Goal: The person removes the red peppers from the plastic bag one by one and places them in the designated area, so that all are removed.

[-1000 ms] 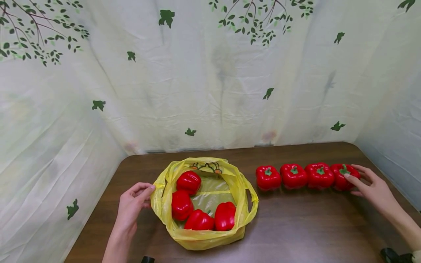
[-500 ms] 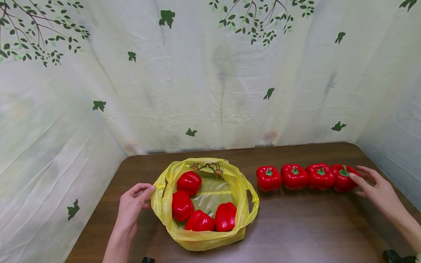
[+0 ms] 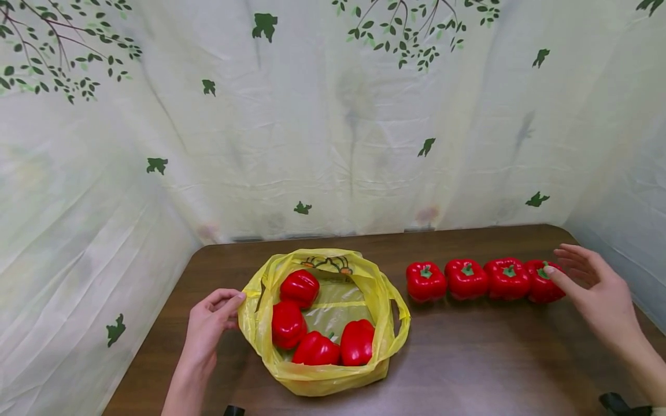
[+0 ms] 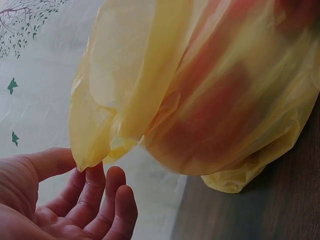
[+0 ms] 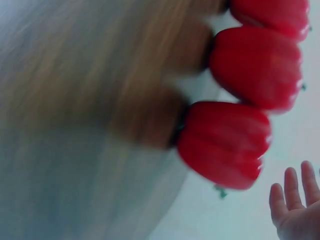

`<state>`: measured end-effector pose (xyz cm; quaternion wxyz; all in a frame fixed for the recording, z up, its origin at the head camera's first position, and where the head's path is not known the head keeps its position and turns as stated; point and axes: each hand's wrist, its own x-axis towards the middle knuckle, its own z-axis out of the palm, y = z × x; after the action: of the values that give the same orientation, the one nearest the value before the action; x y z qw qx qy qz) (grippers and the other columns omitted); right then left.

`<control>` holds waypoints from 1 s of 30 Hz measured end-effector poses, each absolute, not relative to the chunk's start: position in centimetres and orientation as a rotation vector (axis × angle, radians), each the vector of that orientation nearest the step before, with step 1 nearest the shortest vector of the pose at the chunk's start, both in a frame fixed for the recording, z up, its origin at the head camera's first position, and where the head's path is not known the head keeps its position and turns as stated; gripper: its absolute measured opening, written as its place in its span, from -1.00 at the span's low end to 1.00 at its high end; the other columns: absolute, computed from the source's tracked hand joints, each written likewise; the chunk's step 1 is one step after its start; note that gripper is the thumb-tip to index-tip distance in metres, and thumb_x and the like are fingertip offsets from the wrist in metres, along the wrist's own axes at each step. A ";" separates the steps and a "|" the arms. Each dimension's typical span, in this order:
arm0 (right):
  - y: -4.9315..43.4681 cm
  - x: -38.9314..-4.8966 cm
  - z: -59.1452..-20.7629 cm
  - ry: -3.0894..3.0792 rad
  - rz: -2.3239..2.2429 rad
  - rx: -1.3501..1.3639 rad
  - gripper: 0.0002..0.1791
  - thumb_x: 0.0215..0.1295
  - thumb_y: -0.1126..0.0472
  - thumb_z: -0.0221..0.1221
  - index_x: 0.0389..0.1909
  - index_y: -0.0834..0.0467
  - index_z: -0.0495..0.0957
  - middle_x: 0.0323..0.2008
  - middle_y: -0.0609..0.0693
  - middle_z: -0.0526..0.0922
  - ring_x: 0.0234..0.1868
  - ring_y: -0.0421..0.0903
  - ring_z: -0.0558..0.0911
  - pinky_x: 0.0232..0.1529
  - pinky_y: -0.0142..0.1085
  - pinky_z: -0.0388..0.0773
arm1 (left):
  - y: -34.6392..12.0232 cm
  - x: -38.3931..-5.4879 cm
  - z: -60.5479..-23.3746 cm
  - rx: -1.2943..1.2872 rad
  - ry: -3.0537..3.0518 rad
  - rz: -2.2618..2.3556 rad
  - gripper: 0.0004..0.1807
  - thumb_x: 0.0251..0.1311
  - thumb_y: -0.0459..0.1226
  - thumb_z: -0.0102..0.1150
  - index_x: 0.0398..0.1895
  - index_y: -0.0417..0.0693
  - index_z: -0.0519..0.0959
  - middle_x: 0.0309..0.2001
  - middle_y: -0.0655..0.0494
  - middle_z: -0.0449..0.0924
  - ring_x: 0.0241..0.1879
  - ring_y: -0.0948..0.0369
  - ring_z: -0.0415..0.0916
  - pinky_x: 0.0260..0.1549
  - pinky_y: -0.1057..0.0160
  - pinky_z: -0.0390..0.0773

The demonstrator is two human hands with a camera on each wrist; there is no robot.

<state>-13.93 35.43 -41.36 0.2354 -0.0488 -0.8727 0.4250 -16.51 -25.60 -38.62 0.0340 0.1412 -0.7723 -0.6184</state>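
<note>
While pale, leaf-printed cloth [image 3: 333, 127] hangs across the back and sides, a brown table [image 3: 468, 352] spreads beneath everything. On it stands a yellow bag [image 3: 325, 382] with its mouth upward and four red peppers [image 3: 356, 342] lying inside. To the bag's right, a row of four more peppers [image 3: 467, 279] runs left to right, side by side, stems up. The left hand [image 3: 205, 320] pinches the bag's left edge between thumb and fingertips. Past the row's far end is the right hand [image 3: 606, 292], fingers loosely spread, grip wide and holding nothing. Just left of it, on the palm side, lies the end pepper [image 3: 541, 284], squat, with no marked long axis; this hand is far nearer than the left one. Its thumb overlaps the pepper beside the green stem [image 3: 543, 273]; whether they touch, I cannot tell.
</note>
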 end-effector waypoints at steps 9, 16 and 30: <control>31.6 -13.4 -39.3 -2.557 1.053 -0.011 -0.41 0.32 -0.01 0.27 0.34 -0.07 0.37 0.10 -0.08 0.49 -0.03 -0.39 0.43 -0.24 -0.69 0.34 | -25.6 -16.4 -38.6 0.432 -2.370 -1.906 -0.72 0.30 -0.17 0.27 -0.13 -0.21 0.58 -0.37 0.18 0.66 -0.41 0.19 0.55 -0.40 0.25 0.62; 27.5 -12.7 -38.3 -2.477 1.059 0.184 -0.45 0.26 0.12 0.34 0.26 -0.19 0.45 0.06 -0.13 0.57 0.01 -0.31 0.48 -0.15 -0.64 0.37 | -25.6 -16.4 -38.5 0.429 -2.366 -1.904 -0.73 0.30 -0.17 0.26 -0.13 -0.22 0.58 -0.37 0.17 0.66 -0.41 0.19 0.56 -0.40 0.25 0.63; 21.2 -12.4 -36.8 -2.570 1.041 0.593 -0.39 0.14 0.04 0.43 0.23 -0.10 0.47 0.12 -0.26 0.53 0.09 -0.23 0.52 0.01 -0.47 0.48 | -25.6 -16.3 -38.5 0.407 -2.347 -1.909 -0.74 0.29 -0.18 0.27 -0.16 -0.23 0.59 -0.39 0.15 0.65 -0.43 0.18 0.56 -0.43 0.24 0.63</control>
<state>-12.36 21.17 -36.83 0.1523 0.2065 -0.8959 0.3627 -16.28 -25.59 -38.49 0.0445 0.1332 -0.7682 -0.6246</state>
